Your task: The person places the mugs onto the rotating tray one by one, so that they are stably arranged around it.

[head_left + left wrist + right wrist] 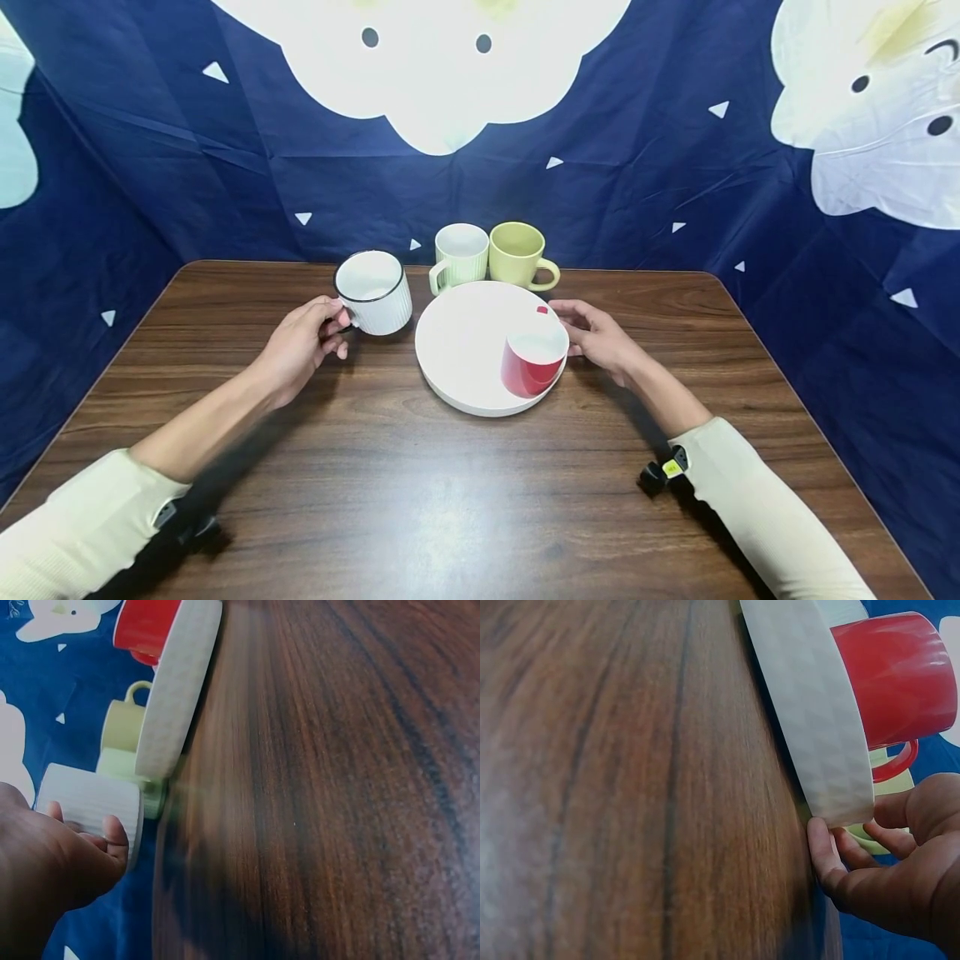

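My left hand [303,342] grips the handle of a white ribbed mug [386,312] with a dark rim, holding it above the table left of a round white tray [457,358]. In the left wrist view, my fingers curl beside the mug's ribbed side. A red mug [528,375], white inside, stands on the right part of the tray. My right hand [600,337] pinches the tray's right edge. The right wrist view shows fingers at the tray's faceted wall [810,712], just below the red mug's handle [900,766].
Behind the tray stand a pale green ribbed mug [461,254] and an olive-green mug [517,250], side by side. The wooden table [450,500] backs onto a dark blue cloth [225,192] with white cloud shapes, which also hangs at both sides.
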Available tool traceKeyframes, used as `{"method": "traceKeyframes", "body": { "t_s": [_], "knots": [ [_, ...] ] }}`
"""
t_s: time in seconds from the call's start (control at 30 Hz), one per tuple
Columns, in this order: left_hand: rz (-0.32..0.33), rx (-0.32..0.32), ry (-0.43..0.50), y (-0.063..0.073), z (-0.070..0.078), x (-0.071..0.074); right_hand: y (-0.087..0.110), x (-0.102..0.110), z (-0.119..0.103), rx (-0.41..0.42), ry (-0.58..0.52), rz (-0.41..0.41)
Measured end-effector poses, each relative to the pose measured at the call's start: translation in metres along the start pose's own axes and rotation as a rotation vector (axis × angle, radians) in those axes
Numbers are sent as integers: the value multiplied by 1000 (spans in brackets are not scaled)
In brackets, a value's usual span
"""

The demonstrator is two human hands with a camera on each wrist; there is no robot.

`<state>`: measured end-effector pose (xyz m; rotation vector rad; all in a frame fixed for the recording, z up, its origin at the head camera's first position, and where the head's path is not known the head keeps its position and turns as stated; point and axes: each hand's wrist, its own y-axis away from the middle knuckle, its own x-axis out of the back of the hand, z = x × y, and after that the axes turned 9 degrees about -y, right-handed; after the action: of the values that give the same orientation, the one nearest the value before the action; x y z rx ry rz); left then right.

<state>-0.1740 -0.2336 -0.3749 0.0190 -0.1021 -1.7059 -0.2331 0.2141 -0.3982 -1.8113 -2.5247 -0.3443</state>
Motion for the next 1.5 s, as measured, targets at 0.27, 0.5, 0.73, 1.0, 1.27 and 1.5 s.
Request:
{"method": "traceKeyframes", "body": {
  "t_s": [0.27, 0.5, 0.73, 1.0, 1.27, 1.5],
  "knots": [
    [-15, -32, 17, 6, 5, -1, -1, 0, 1, 8, -24, 0],
    [-34, -43, 0, 11, 9, -1, 6, 4, 3, 7, -47, -3],
    [-54, -51, -14, 14, 12, -5, 13, 9, 6, 9, -81, -36],
    [-61, -56, -45, 19, 19, -14, 17, 9, 9, 9, -164, -74],
    [-76, -62, -41, 22, 23, -23, 16, 11, 11, -3, -198, -98],
    [-95, -55, -49, 22, 25, -32, 17, 14, 13, 1, -210, -120]
  ]
}}
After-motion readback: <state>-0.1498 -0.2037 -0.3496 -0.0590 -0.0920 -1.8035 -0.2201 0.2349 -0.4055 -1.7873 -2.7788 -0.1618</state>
